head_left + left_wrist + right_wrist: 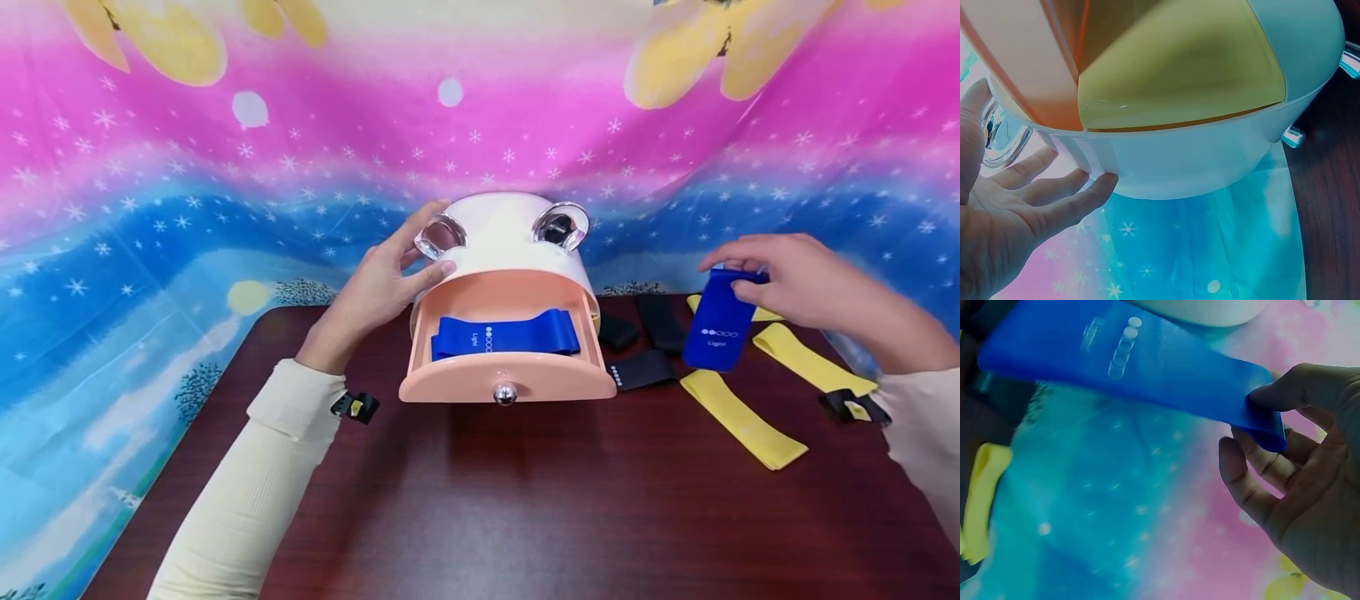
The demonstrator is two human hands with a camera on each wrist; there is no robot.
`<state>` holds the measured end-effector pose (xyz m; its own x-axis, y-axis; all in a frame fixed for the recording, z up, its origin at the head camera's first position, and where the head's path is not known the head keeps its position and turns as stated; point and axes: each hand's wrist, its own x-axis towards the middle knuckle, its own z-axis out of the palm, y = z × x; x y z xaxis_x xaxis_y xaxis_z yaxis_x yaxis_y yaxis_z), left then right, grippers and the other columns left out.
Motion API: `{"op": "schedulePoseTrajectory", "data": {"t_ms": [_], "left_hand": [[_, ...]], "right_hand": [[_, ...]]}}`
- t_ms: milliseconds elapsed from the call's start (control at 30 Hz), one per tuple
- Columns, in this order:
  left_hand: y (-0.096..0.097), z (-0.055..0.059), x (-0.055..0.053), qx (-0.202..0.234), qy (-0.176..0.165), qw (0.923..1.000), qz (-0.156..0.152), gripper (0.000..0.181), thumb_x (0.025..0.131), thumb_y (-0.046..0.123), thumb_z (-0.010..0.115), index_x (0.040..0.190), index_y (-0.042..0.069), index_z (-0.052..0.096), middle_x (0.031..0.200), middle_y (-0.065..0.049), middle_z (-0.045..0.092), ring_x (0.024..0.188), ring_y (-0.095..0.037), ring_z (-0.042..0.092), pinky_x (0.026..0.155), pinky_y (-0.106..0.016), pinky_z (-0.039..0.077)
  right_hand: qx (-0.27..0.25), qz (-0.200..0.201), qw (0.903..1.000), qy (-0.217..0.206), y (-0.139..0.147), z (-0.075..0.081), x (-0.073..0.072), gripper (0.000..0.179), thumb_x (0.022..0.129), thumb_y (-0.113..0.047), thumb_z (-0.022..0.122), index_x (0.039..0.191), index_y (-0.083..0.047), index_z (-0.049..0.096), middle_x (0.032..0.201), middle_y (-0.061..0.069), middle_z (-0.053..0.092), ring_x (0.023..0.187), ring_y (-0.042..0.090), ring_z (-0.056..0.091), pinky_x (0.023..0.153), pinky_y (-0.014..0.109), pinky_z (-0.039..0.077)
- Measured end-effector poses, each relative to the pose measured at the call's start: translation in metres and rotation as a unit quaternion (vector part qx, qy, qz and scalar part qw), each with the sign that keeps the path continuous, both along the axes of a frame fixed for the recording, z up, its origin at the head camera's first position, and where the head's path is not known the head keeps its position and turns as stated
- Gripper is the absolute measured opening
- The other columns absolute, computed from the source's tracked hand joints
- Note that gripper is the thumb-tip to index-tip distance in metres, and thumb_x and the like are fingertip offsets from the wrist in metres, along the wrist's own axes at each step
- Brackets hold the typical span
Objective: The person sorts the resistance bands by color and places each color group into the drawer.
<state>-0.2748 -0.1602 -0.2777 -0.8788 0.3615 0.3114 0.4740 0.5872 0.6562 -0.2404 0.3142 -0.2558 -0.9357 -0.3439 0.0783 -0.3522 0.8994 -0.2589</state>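
My right hand (791, 275) pinches one end of a blue resistance band (720, 325) marked "Light", which hangs down at the right. In the right wrist view, the band (1147, 369) runs from between thumb and fingers. My left hand (382, 275) rests on the side of a white drawer box (501, 225), around its left silver ear. The left wrist view shows fairly straight fingers (1085, 200) touching the white shell. The box's peach drawer (450, 379) is pulled out, and blue resistance bands (517, 335) lie in it.
Several yellow bands (742, 421) lie on the dark wooden table (480, 517) to the right. Black bands (645, 369) lie close beside the drawer. A colourful printed cloth (360, 108) hangs behind the table. The drawer has a round silver knob (505, 393).
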Motion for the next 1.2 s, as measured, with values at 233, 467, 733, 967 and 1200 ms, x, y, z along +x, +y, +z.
{"op": "schedulePoseTrajectory", "data": {"t_ms": [233,467,733,967,1200], "left_hand": [[0.000,0.000,0.001,0.000,-0.004,1.0000,0.004,0.076,0.101,0.037,0.070,0.162,0.054,0.026,0.154,-0.012,0.051,0.147,-0.047,0.047,0.112,-0.061,0.049],[0.000,0.001,0.001,0.000,-0.001,1.0000,0.001,0.076,0.102,0.036,0.070,0.162,0.052,0.027,0.148,-0.012,0.055,0.147,-0.045,0.048,0.114,-0.061,0.047],[0.000,0.001,0.002,-0.001,-0.006,1.0000,0.005,0.076,0.102,0.036,0.069,0.162,0.053,0.026,0.149,-0.012,0.053,0.147,-0.046,0.048,0.113,-0.061,0.048],[0.000,0.000,0.001,-0.001,-0.003,1.0000,0.007,0.076,0.102,0.036,0.069,0.162,0.053,0.026,0.153,-0.012,0.051,0.147,-0.047,0.048,0.113,-0.061,0.048],[0.000,0.000,0.001,0.000,0.004,1.0000,0.002,0.076,0.102,0.035,0.070,0.163,0.051,0.027,0.146,-0.011,0.056,0.147,-0.044,0.049,0.117,-0.058,0.045]], "right_hand": [[0.011,-0.005,0.9997,0.021,-0.025,0.025,0.010,0.037,0.099,-0.002,0.066,0.135,-0.010,0.066,0.120,0.021,0.068,0.111,0.040,0.061,0.067,0.037,0.053],[-0.064,-0.028,0.9974,-0.021,-0.045,0.049,0.020,0.037,0.101,-0.005,0.065,0.137,-0.011,0.063,0.131,0.027,0.060,0.099,0.037,0.074,0.055,0.025,0.054],[-0.153,-0.014,0.9881,-0.006,-0.069,0.074,0.027,0.035,0.101,-0.005,0.066,0.135,-0.008,0.063,0.127,0.017,0.056,0.069,0.014,0.074,0.060,0.021,0.059],[-0.240,0.035,0.9700,0.019,-0.095,0.090,0.034,0.029,0.099,-0.011,0.072,0.128,-0.012,0.068,0.112,0.008,0.063,0.078,0.019,0.075,0.064,0.026,0.063],[-0.301,0.062,0.9516,-0.010,-0.134,0.099,0.048,0.027,0.100,-0.017,0.072,0.127,-0.014,0.067,0.114,0.012,0.064,0.091,0.029,0.074,0.071,0.032,0.066]]}}
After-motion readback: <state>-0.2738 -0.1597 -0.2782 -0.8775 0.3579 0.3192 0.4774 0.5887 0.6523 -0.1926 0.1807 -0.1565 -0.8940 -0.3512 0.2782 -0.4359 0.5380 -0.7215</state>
